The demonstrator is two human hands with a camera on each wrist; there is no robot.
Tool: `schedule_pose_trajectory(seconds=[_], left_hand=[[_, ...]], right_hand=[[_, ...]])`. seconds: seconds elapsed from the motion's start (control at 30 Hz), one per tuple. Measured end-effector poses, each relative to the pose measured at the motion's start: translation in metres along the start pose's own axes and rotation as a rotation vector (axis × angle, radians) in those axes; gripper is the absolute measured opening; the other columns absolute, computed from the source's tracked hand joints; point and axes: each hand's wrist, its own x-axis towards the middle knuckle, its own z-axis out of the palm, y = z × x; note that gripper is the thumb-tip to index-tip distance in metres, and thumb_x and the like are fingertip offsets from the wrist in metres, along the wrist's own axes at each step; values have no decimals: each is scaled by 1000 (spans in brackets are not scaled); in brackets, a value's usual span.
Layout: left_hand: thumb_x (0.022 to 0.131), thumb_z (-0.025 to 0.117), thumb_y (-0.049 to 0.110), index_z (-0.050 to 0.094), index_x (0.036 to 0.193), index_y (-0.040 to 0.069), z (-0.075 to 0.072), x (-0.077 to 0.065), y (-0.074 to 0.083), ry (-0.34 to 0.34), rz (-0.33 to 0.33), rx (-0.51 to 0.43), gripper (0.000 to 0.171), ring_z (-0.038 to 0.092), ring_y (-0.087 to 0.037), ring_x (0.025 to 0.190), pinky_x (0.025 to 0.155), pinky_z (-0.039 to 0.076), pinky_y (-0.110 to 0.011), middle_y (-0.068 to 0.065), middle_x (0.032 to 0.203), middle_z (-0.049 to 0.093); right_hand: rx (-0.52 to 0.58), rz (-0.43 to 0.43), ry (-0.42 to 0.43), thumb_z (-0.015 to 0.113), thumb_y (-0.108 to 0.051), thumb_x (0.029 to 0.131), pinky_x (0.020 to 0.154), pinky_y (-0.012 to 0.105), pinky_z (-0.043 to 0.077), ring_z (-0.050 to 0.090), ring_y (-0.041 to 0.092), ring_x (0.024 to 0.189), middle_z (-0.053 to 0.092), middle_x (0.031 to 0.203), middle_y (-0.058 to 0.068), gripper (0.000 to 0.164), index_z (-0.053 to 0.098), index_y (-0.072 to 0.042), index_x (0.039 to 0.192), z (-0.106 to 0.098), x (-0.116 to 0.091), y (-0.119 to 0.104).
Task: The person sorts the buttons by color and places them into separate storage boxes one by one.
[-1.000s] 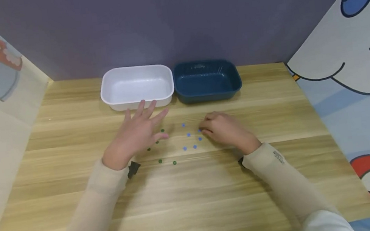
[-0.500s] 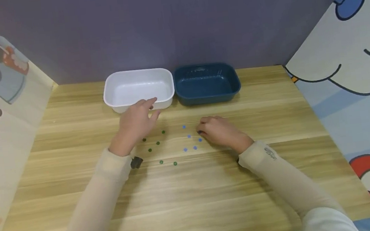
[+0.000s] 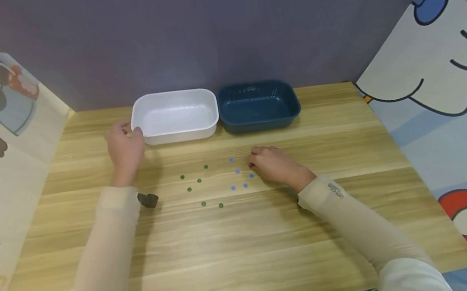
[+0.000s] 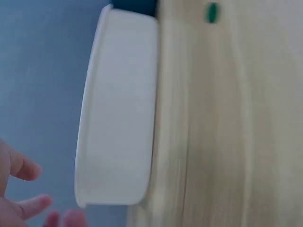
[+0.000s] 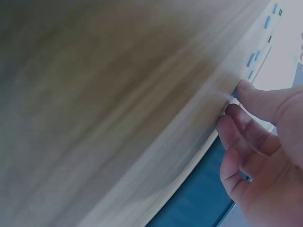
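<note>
While left hand (image 3: 124, 148) is hanging half-spread beside white tray (image 3: 178, 136), apparently empty, right hand (image 3: 273, 164) is resting curled at blue disc (image 5: 235, 94), hold unclear; loose pinch risking drop.

Six green discs (image 3: 199, 180), six blue discs (image 3: 245, 185), two trays (image 3: 176, 136), two hands (image 3: 276, 163)

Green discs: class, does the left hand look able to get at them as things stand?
Probably yes. The left hand, beside the white tray, appears to hold nothing, and no obstacle shows between it and the green discs.
</note>
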Motion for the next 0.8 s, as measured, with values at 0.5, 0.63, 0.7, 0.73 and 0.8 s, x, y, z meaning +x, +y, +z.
schedule_pose_trajectory(seconds=[0.5, 0.63, 0.7, 0.73, 0.8], left_hand=[[105, 50, 45, 19, 162, 15, -5, 28, -25, -321, -307, -459, 72, 75, -23, 82, 79, 61, -35, -19, 160, 34], [105, 50, 42, 22, 162, 15, -2, 29, -29, -364, -292, -454, 69, 75, -20, 78, 81, 60, -37, -25, 154, 39], [106, 50, 38, 24, 161, 14, 0, 28, -30, -365, -280, -455, 65, 75, -19, 76, 79, 61, -37, -27, 150, 44], [107, 49, 36, 25, 161, 14, 1, 28, -31, -362, -275, -457, 64, 75, -19, 76, 79, 61, -37, -28, 149, 45], [107, 49, 33, 27, 161, 13, 2, 27, -32, -353, -271, -461, 62, 75, -20, 75, 78, 61, -37, -28, 147, 47]], right_hand=[[-14, 4, 16, 69, -7, 94, 62, 43, 53, 59, 22, 74, 57, 84, 3, 12, 65, -13, 84, -2, 3, 0], [-10, 7, -10, 69, -8, 95, 62, 42, 52, 57, 21, 72, 55, 83, 2, 15, 63, -13, 82, -2, 2, -1], [-4, 13, -16, 69, -8, 95, 62, 42, 52, 56, 21, 72, 55, 83, 2, 15, 63, -13, 83, -1, 1, -2], [-1, 17, -18, 69, -8, 95, 62, 42, 51, 56, 21, 72, 55, 83, 2, 15, 63, -13, 83, -1, 0, -2], [3, 25, -20, 69, -9, 95, 62, 41, 51, 56, 21, 73, 56, 84, 2, 14, 63, -13, 84, 0, 0, -2]])
